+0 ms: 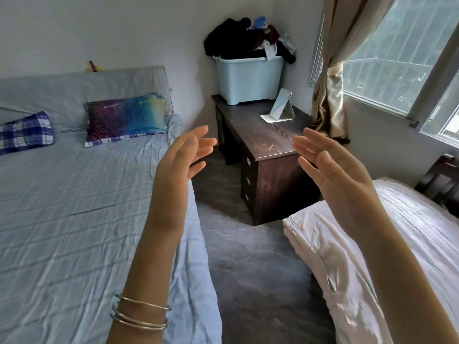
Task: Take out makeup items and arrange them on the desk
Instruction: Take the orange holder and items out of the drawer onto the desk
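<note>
Your left hand (182, 155) and right hand (330, 162) are raised at frame centre, palms facing, fingers straight and spread, holding nothing. The dark wooden worktop (260, 137) sits beyond them, upper centre, carrying a pale blue bin (248, 80) heaped with clothes and a small standing mirror (282, 103). No makeup items visible.

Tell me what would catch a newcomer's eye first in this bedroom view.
Two bare hands, the left hand and right hand, are raised open in mid-air, palms facing each other, holding nothing. Beyond them a dark wooden desk in the corner carries a pale blue storage bin heaped with clothes and a small standing mirror. A bright multicoloured pillow lies on the bed at left.
</note>
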`<state>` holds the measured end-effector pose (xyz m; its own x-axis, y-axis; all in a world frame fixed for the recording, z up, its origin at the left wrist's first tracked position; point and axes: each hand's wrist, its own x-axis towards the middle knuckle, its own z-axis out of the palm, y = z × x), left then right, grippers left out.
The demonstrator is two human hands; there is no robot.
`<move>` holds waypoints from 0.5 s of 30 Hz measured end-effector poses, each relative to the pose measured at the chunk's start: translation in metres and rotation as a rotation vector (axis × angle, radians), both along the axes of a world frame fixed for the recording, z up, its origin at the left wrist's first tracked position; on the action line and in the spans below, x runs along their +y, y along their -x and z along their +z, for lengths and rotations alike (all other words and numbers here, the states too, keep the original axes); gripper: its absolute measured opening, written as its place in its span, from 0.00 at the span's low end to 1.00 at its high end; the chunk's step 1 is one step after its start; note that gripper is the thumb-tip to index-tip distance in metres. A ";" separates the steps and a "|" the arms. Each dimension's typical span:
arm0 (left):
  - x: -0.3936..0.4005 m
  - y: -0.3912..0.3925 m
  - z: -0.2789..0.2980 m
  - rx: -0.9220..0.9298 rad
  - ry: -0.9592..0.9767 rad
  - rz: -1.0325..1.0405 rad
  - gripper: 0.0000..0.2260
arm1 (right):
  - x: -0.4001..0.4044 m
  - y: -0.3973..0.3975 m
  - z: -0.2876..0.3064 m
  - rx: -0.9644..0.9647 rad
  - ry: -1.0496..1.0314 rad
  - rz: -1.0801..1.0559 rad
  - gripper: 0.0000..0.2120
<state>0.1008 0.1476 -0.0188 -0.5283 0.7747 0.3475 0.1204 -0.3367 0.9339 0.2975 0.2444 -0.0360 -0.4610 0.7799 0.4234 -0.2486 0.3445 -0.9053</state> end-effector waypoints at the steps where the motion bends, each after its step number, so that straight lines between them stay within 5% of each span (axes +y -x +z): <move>1: 0.007 0.000 -0.002 0.004 0.006 0.003 0.15 | 0.007 0.001 -0.002 0.000 0.006 0.005 0.36; 15: 0.137 0.063 -0.018 -0.029 0.029 0.008 0.16 | 0.141 0.067 -0.010 -0.051 0.011 0.053 0.36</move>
